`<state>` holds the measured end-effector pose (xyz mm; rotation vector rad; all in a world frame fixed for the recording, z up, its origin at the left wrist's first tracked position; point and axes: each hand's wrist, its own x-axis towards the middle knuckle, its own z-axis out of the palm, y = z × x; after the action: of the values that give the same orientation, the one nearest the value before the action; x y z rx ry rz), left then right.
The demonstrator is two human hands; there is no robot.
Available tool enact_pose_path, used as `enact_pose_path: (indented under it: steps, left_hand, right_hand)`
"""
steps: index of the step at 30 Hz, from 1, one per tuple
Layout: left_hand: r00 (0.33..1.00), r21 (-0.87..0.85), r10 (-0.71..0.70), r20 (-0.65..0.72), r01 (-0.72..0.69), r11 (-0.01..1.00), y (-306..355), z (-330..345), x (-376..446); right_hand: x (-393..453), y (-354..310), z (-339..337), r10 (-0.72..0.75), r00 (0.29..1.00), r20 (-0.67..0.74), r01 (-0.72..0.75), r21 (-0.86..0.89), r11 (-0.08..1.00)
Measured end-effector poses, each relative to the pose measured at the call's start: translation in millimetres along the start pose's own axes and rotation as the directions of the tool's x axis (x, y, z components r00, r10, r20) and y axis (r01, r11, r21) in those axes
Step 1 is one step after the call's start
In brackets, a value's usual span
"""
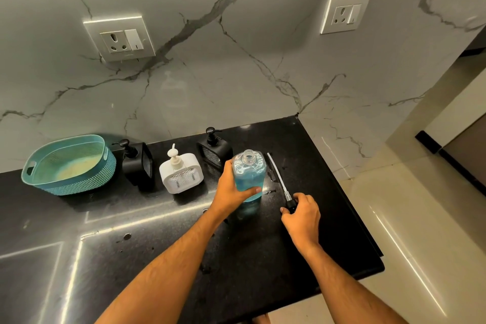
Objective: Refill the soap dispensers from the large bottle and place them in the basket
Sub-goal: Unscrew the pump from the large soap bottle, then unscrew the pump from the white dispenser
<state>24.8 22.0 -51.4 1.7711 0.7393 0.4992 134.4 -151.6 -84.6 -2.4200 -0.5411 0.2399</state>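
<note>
Soap bottle (248,179), large and clear, part full of blue liquid, standing upright near the right end of the black counter (157,258), cap off and neck open. Gripped around the middle by the left hand (231,192), fingers curled round the far side, thumb across the near face.

Largest after the counter: teal basket (69,166), at the back left, close to the marble wall (210,73), holding nothing that shows. Just right of it, black dispenser (138,166), pump on, near the back edge. Next along, white dispenser (181,175), pump on, standing a little nearer the front. Behind the soap bottle and partly hidden by it, second black dispenser (214,150), pump on, by the back edge.

Right of the soap bottle, lying flat on the counter near the right edge: pump (278,179) with long pale tube pointing toward the wall, black head toward the front. Head pinched by the right hand (301,216), fingers curled around it.

Two wall sockets (121,39) above, one on each wall. Small dark droplets scattered over the counter around the soap bottle.
</note>
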Motion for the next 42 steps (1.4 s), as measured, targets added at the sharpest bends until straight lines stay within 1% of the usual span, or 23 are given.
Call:
enact_pose_path:
  steps: [13,17,21,26,31,35,37,39,42]
  left_hand:
    - [1.0,0.033,0.012,0.0,-0.012,0.999,-3.9,-4.9,-3.4]
    - [1.0,0.053,0.023,-0.011,-0.022,0.998,-6.1,-7.7,-7.9]
    - [0.998,0.083,0.058,-0.027,-0.056,0.995,-6.0,-14.2,-17.2]
    - [0.992,0.112,0.102,-0.069,-0.093,0.989,-10.0,-30.2,-38.7]
    - [0.985,0.123,0.127,-0.118,-0.113,0.986,-14.6,-59.8,-65.2]
    - [0.974,0.141,0.128,-0.186,-0.103,0.985,-21.8,-94.3,-82.8]
    - [0.968,0.157,0.119,-0.223,-0.085,0.984,-27.3,-110.5,-86.8]
    - [0.96,0.17,0.097,-0.262,-0.053,0.984,-33.6,-126.7,-90.0]
    - [0.951,0.19,0.071,-0.3,-0.013,0.982,-41.5,-147.0,-91.2]
  right_hand:
    - [0.4,-2.2,-3.0,0.023,1.0,0.012,-0.022,-0.031,0.999]
    - [0.0,-3.3,-4.0,0.021,1.0,-0.017,-0.022,-0.043,0.999]
    - [-3.2,-3.9,-6.5,-0.027,0.996,-0.086,0.024,-0.039,0.999]
    - [-17.5,-18.3,-16.2,-0.145,0.967,-0.21,0.152,0.016,0.988]
    - [-50.9,-47.4,-21.3,-0.311,0.899,-0.31,0.35,0.08,0.933]
    - [-77.4,-79.3,-12.0,-0.428,0.858,-0.285,0.48,0.144,0.865]
    - [-88.0,-96.2,-2.1,-0.471,0.843,-0.259,0.522,0.184,0.833]
    - [-95.5,-113.7,11.4,-0.498,0.839,-0.218,0.54,0.221,0.812]
    - [-97.8,-136.9,34.6,-0.511,0.847,-0.147,0.532,0.25,0.809]
